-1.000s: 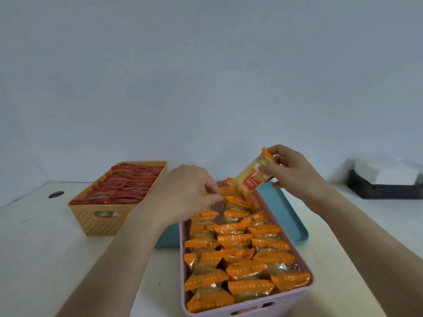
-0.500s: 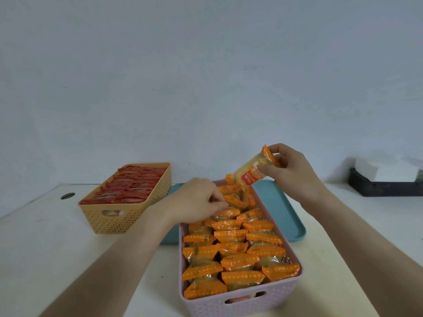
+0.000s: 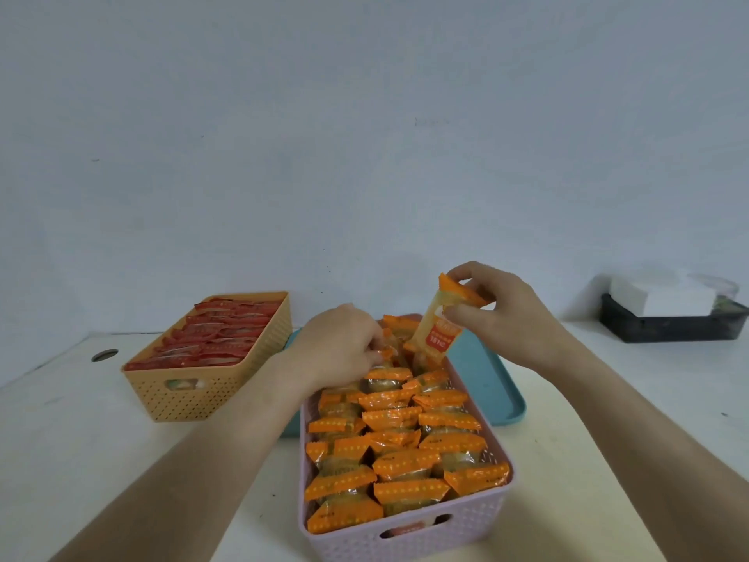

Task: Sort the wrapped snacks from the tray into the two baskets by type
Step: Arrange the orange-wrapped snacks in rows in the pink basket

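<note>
Two hands over the pink basket (image 3: 409, 537). R hand (image 3: 506, 318) pinches an orange-wrapped snack (image 3: 439, 326) by its top crimped end, thumb below and fingers (image 3: 466, 273) curled over the top; the packet hangs near upright, slightly tilted, lower end down among the packets at the basket's far end. L hand (image 3: 340, 346) palm-down at the far left part of the same basket, fingers bent down into the orange packets (image 3: 401, 444), touching them; fingertips hidden, so can't tell if it's actually grasping one. Pink basket packed w/ rows of orange packets almost to the rim, sits front-centre on the white table (image 3: 81, 460). Teal tray (image 3: 486, 383) behind/under the basket's far end, visible part bare. Tan basket (image 3: 194, 395) to the left, well apart from both hands, filled w/ red-wrapped snacks (image 3: 215, 338). Black bin (image 3: 668, 326) w/ white stuff far right, near the wall.
</note>
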A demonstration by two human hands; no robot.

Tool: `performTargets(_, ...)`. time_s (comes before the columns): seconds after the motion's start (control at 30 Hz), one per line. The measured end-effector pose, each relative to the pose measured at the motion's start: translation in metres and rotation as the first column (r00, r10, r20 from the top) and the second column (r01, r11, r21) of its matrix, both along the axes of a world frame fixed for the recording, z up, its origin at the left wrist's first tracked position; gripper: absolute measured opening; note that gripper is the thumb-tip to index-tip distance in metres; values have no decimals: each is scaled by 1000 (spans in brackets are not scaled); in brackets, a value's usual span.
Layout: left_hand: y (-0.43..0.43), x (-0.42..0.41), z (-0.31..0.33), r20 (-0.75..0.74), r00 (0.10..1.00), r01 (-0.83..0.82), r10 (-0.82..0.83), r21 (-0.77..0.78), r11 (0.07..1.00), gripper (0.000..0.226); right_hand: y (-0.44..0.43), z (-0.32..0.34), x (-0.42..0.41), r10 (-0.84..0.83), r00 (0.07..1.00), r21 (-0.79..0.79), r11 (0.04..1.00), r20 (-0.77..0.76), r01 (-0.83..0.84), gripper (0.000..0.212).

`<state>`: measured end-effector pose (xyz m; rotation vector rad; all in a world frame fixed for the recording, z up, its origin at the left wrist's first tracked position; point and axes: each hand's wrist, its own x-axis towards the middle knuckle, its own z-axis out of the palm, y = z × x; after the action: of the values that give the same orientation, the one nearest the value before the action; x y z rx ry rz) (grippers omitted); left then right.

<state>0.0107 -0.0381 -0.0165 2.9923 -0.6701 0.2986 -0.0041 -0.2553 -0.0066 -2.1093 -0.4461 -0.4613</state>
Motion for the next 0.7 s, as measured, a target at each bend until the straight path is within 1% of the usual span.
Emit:
performTargets(0.03,1,-2,2,10,1000,8,-8,-27,1000,21,-3,0,0,34,999,-22,999,-20,-35,22)
performTargets(0.07,-2,-4,6,16,1000,18,-17,-89,996,22,-5,0,0,67,997,-40,997,-38,-68,23)
performTargets(0.13,-11,-7,15,10,999,54,-54,-292,955,27,-9,0,0,125,991,-87,988,-54,-129,21)
performTargets(0.17,-17,-5,18,-18,996,77,-89,-355,932,30,-11,0,0,152,987,-113,981,-53,-157,21)
performTargets(0.2,-24,-4,20,-57,990,103,-131,-355,929,33,-13,0,0,175,983,-131,975,-49,-181,21)
performTargets(0.27,-37,0,17,-134,975,149,-180,-211,966,37,-15,1,-2,215,976,-150,964,-44,-220,24)
performTargets(0.3,-40,3,14,-146,973,158,-180,-152,976,37,-16,1,-3,232,972,-157,959,-43,-236,25)
performTargets(0.33,-43,6,12,-149,974,152,-171,-128,980,36,-17,2,-4,248,968,-167,953,-43,-252,25)
performTargets(0.4,-45,12,9,-104,980,164,-171,-75,984,32,-19,2,-5,265,963,-173,948,-40,-268,23)
performTargets(0.47,-45,13,9,-75,980,188,-186,12,982,35,-22,2,-3,247,968,-143,958,-43,-251,22)
performTargets(0.53,-44,13,7,-81,979,194,-189,53,980,38,-25,1,0,209,976,-70,974,-65,-213,20)
performTargets(0.6,-43,13,5,-64,980,193,-188,92,977,33,-24,-1,1,164,983,33,986,-80,-161,15)
performTargets(0.67,-42,15,4,-35,980,199,-197,128,972,26,-20,-4,2,95,991,199,977,-89,-76,8)
performTargets(0.7,-41,17,3,-28,979,204,-203,139,969,28,-18,-6,2,66,993,278,960,-102,-35,6)
